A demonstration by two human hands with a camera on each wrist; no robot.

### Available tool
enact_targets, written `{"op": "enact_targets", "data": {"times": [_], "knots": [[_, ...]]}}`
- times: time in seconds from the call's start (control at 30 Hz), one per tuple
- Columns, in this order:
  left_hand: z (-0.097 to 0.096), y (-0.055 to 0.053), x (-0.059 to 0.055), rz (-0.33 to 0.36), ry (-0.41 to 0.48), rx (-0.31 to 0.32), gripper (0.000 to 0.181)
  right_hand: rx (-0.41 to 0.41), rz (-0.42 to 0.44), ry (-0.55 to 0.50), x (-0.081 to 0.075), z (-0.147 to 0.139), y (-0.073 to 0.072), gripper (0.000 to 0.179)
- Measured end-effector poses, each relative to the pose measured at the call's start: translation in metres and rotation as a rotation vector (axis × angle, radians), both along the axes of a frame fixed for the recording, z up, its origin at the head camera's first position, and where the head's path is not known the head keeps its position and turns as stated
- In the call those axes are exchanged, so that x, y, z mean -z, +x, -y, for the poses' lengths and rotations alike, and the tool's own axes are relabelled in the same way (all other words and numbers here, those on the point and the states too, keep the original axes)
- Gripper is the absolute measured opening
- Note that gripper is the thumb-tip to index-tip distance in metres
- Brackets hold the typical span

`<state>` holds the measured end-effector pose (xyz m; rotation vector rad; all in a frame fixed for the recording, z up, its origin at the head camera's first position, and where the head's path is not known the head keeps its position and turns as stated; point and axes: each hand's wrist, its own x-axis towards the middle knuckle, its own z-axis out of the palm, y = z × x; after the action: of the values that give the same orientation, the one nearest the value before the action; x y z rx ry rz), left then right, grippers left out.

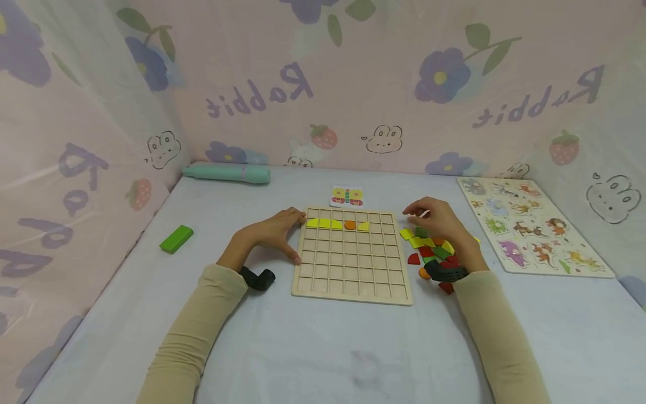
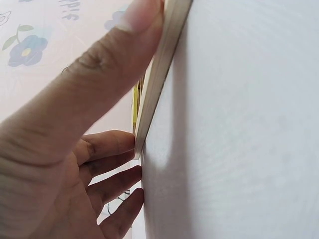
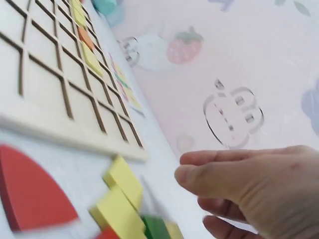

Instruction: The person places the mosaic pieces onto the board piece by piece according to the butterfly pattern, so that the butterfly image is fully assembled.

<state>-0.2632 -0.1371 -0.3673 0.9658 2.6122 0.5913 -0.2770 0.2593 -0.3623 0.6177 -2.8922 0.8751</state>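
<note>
A wooden grid board [image 1: 351,273] lies flat on the white table. In one upper row sit several yellow pieces [image 1: 324,224] and an orange round piece [image 1: 350,225]. My left hand [image 1: 275,231] is spread along the board's left edge, thumb and fingertips touching it; the left wrist view shows the thumb [image 2: 94,64] against the edge. Right of the board, my right hand [image 1: 434,220] hovers over loose coloured pieces [image 1: 428,242] with its fingers loosely bent. In the right wrist view, thumb and forefinger [image 3: 209,172] come close together with nothing visible between them.
A small pattern card [image 1: 347,196] lies just behind the board. An animal puzzle board [image 1: 535,227] rests at the right, a green block [image 1: 176,239] at the left. Near the back wall lies a teal pen-shaped case [image 1: 227,173]. Printed cloth surrounds the table.
</note>
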Motion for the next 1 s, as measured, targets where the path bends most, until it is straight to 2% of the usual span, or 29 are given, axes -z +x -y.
{"op": "enact_targets", "data": {"times": [0.2, 0.33, 0.43, 0.6, 0.83, 1.0], "knots": [[0.001, 0.001, -0.001, 0.008, 0.0, -0.008, 0.1, 0.114, 0.112, 0.026, 0.003, -0.03, 0.004, 0.024], [0.001, 0.0, 0.001, 0.013, 0.003, -0.013, 0.101, 0.122, 0.194, 0.048, 0.005, -0.04, 0.003, 0.026], [0.0, 0.0, 0.0, 0.015, 0.001, -0.016, 0.101, 0.11, 0.217, 0.054, 0.006, -0.042, 0.003, 0.027], [-0.001, 0.001, -0.001, 0.02, -0.003, -0.018, 0.1, 0.104, 0.229, 0.035, 0.008, -0.042, 0.003, 0.028], [-0.001, 0.002, -0.002, 0.026, -0.005, -0.021, 0.101, 0.11, 0.163, 0.029, 0.015, -0.036, -0.001, 0.026], [-0.001, 0.001, -0.002, 0.023, -0.009, -0.02, 0.101, 0.14, 0.156, 0.027, 0.017, -0.031, -0.002, 0.028]]}}
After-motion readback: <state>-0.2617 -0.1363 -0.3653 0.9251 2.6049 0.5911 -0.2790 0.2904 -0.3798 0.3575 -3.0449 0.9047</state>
